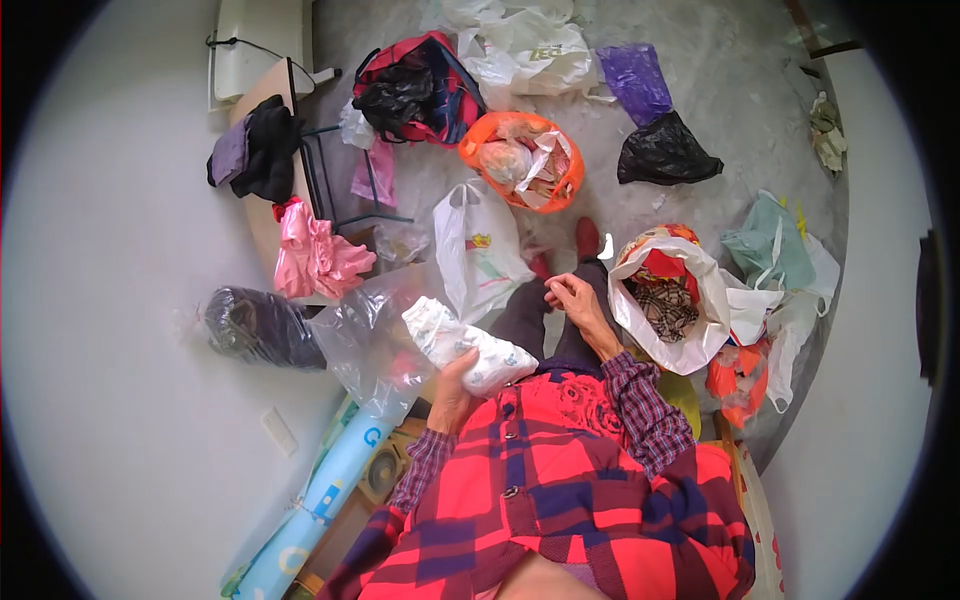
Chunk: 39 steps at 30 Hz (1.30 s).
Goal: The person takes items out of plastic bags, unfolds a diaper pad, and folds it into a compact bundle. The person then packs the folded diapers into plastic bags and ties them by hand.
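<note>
My left hand (pixel 456 388) is closed around the lower edge of a white folded cloth (pixel 480 358) with a small bluish print, which lies over my lap. To its right, my right hand (pixel 580 300) is held above my dark trousers, away from the cloth. Its fingers are curled in a pinch, and whether anything small is between them I cannot make out. Beside my left hand, a clear plastic bag (pixel 375 345) stands open. A white plastic bag (pixel 478 245) rests on the floor in front of my legs.
A white bag with checked cloth (pixel 668 310) stands right of my legs. Ahead are an orange bag (pixel 470 150), a red backpack (pixel 452 95) and a black bag (pixel 665 150). At left are pink cloth (pixel 315 255) and a blue roll (pixel 320 500).
</note>
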Motion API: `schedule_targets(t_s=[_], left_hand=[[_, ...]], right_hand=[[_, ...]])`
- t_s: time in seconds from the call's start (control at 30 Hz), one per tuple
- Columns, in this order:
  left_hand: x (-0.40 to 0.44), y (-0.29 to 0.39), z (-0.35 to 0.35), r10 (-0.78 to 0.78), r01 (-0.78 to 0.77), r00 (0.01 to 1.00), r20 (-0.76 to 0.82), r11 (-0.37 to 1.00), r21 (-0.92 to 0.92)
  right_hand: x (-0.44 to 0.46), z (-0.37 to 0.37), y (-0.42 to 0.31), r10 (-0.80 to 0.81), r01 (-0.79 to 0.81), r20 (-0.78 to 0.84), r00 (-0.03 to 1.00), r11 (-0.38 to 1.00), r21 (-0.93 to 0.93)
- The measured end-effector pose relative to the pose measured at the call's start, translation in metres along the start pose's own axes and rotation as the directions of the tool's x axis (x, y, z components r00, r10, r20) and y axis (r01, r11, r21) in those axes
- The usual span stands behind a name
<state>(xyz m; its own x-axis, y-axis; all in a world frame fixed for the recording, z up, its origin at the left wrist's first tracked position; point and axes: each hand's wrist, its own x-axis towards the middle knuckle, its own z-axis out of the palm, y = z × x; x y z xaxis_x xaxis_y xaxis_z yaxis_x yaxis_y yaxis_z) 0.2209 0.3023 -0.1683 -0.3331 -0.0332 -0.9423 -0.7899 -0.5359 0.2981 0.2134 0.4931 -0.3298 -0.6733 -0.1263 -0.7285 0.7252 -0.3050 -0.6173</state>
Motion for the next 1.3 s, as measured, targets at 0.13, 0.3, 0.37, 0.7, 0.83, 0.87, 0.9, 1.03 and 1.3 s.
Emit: schedule_targets(t_s=[0.13, 0.3, 0.37, 0.7, 0.83, 0.87, 0.9, 1.03, 1.3], left_hand=[[0.011, 0.000, -0.001, -0.010, 0.010, 1.000, -0.002, 1.000, 0.018], [0.024, 0.008, -0.005, -0.058, 0.059, 0.998, -0.014, 0.996, 0.060], [0.030, 0.013, -0.008, -0.068, 0.069, 0.998, -0.012, 0.994, 0.082], [0.074, 0.048, -0.041, 0.006, 0.003, 1.000, -0.030, 0.955, 0.297], [0.080, 0.074, -0.067, 0.037, -0.006, 0.997, -0.066, 0.907, 0.420], [0.083, 0.079, -0.070, 0.044, -0.006, 0.995, -0.084, 0.917, 0.399], [0.085, 0.083, -0.072, 0.021, 0.016, 0.995, -0.094, 0.928, 0.372], [0.096, 0.092, -0.100, 0.003, 0.067, 0.981, -0.192, 0.932, 0.357], [0.110, 0.100, -0.125, 0.008, 0.070, 0.961, -0.277, 0.960, 0.271]], right_hand=[[0.013, -0.004, -0.001, 0.003, -0.003, -0.026, 1.000, 1.000, -0.013], [0.032, -0.012, 0.020, 0.012, -0.007, -0.149, 0.989, 0.999, 0.036], [0.042, -0.010, 0.024, 0.038, -0.031, -0.171, 0.985, 0.999, 0.043], [0.168, 0.033, 0.065, 0.036, -0.078, -0.230, 0.973, 0.981, -0.176], [0.270, 0.030, 0.095, 0.014, -0.068, -0.219, 0.976, 0.969, -0.238], [0.293, 0.029, 0.095, 0.132, -0.173, -0.244, 0.961, 0.973, -0.153], [0.327, 0.013, 0.121, 0.126, -0.156, -0.191, 0.973, 0.976, -0.149], [0.384, 0.022, 0.111, -0.224, 0.001, -0.254, 0.941, 0.751, -0.661], [0.426, 0.055, 0.090, -0.272, -0.208, -0.363, 0.891, 0.467, -0.859]])
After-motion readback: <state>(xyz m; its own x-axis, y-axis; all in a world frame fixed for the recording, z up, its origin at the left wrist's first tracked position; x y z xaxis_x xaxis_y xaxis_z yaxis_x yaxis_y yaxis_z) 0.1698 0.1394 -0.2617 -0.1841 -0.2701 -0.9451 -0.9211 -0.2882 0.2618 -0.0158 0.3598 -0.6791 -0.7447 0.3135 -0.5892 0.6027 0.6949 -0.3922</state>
